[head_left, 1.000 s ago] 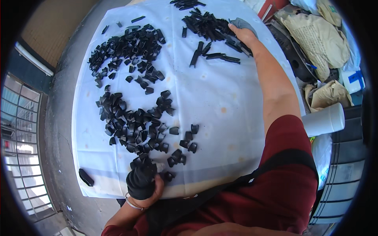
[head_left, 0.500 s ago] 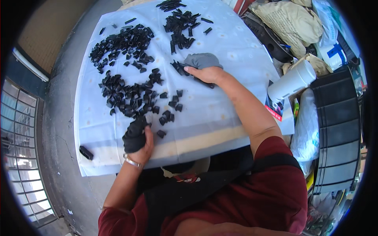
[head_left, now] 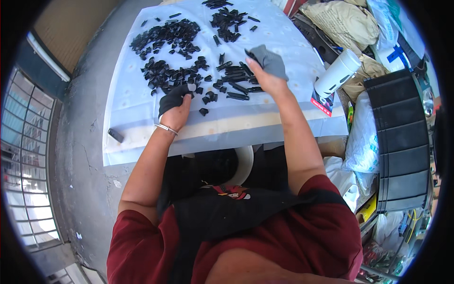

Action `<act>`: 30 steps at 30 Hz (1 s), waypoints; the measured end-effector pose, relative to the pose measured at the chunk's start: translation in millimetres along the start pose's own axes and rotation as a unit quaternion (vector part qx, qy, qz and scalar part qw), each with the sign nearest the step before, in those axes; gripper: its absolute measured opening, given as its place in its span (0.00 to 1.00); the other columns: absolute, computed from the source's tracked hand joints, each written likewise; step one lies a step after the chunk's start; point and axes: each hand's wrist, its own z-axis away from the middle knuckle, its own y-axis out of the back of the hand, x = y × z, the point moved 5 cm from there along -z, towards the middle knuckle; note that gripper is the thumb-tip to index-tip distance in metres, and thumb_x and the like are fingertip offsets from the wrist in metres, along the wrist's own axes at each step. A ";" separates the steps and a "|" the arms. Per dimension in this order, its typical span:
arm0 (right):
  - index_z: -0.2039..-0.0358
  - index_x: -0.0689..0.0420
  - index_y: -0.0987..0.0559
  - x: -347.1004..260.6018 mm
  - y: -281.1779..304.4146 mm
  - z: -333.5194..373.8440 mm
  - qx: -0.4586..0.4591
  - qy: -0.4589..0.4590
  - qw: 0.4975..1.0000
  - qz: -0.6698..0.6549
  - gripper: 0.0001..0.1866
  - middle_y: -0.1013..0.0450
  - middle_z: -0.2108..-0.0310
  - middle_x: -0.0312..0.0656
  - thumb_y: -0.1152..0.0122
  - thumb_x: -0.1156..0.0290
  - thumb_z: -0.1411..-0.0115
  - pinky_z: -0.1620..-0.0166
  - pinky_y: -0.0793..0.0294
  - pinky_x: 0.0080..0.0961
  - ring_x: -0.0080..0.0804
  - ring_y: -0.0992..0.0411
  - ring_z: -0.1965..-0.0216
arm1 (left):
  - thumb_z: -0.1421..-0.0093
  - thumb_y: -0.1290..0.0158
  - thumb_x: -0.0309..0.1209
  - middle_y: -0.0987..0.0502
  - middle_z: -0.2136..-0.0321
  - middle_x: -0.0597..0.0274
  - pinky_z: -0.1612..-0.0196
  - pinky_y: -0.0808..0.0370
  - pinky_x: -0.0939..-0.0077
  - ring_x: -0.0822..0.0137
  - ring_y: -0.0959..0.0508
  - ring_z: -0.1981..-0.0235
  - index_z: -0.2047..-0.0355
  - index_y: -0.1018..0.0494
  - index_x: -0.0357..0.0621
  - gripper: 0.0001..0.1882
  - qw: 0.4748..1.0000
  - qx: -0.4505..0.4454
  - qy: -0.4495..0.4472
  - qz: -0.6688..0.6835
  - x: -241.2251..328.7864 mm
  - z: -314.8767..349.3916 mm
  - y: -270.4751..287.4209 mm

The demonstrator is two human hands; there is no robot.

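Note:
My left hand (head_left: 176, 105), in a dark fingerless-looking glove, is at the near edge of the lower pile of small black angular pieces (head_left: 165, 75). Its fingers are closed, and what they hold, if anything, is hidden. My right hand (head_left: 269, 68), in a grey glove, is raised over the cloth, its thumb and fingers gripping a slim black piece (head_left: 251, 55). Just left of and below it lie several long black pieces (head_left: 234, 71) in loose rows. Between the hands, a few small black pieces (head_left: 210, 97) sit apart from the pile.
White cloth (head_left: 142, 128) covers the table. Farther off lie another small-piece pile (head_left: 170, 38) and a heap of long pieces (head_left: 227, 23). A black object (head_left: 115, 135) rests near the left edge. At right stand a white cylinder (head_left: 337, 73), bags (head_left: 345, 23) and a black ribbed panel (head_left: 399, 142).
My right hand has lifted off the long pieces and moved right, uncovering them. My left hand stays by the small pieces. The view has shifted, with the table now higher in it.

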 end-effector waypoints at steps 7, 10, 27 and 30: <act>0.66 0.62 0.26 -55.2 -61.5 69.8 -0.026 0.109 0.993 -0.042 0.12 0.27 0.73 0.45 0.42 0.71 0.51 0.67 0.31 0.29 0.39 0.29 0.73 | 0.49 0.50 0.32 0.26 0.83 0.56 0.74 0.30 0.73 0.63 0.25 0.81 0.72 0.26 0.41 0.09 0.984 -0.068 0.156 0.044 -1.6 7.7 -13.1; 0.65 0.59 0.24 -54.2 -70.0 76.5 -0.008 0.090 0.996 -0.028 0.13 0.26 0.69 0.42 0.40 0.72 0.53 0.65 0.30 0.29 0.39 0.28 0.69 | 0.50 0.50 0.32 0.26 0.83 0.55 0.73 0.29 0.73 0.63 0.25 0.80 0.71 0.26 0.40 0.09 0.992 -0.076 0.102 0.015 15.0 6.0 -13.4; 0.67 0.57 0.24 -69.3 -50.5 96.3 -0.057 0.103 0.988 -0.097 0.12 0.27 0.73 0.44 0.42 0.64 0.50 0.68 0.32 0.33 0.41 0.30 0.72 | 0.39 0.58 0.43 0.34 0.87 0.70 0.84 0.41 0.80 0.77 0.38 0.86 0.73 0.27 0.38 0.20 0.884 -0.170 0.314 0.301 34.3 66.6 -16.5; 0.70 0.58 0.23 -66.7 -40.1 98.9 -0.110 0.054 0.983 -0.137 0.11 0.27 0.74 0.44 0.43 0.63 0.48 0.68 0.31 0.33 0.41 0.29 0.71 | 0.40 0.57 0.44 0.34 0.86 0.71 0.84 0.40 0.81 0.78 0.38 0.86 0.74 0.27 0.39 0.20 0.861 -0.165 0.341 0.340 37.8 63.3 -9.7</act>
